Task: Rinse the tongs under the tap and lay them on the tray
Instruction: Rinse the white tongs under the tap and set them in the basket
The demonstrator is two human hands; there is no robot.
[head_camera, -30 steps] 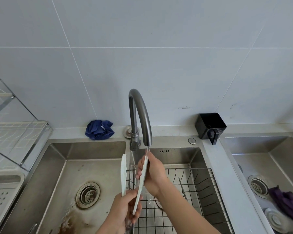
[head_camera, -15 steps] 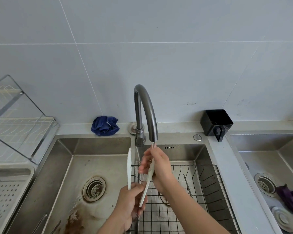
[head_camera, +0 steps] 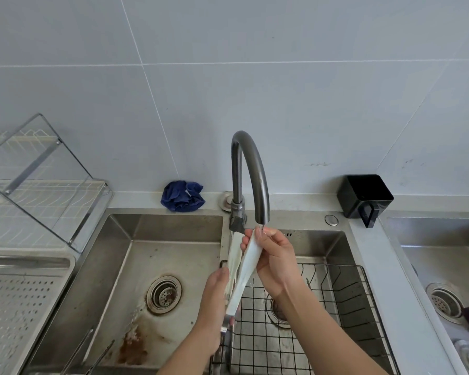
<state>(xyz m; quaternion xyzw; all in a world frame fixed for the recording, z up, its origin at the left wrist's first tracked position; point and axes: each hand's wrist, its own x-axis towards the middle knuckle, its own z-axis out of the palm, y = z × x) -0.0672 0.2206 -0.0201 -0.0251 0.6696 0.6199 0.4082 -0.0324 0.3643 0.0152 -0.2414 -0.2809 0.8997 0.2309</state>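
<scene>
Both on tongs (head_camera: 243, 270), left hand (head_camera: 214, 301) gripping low, right hand (head_camera: 276, 262) pinching a tip under tap (head_camera: 255, 174), seemingly above sink divider (head_camera: 227, 345).

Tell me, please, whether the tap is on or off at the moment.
On. A thin stream of water falls from the tap onto the top of the tongs, pinched there by the right hand.
</scene>
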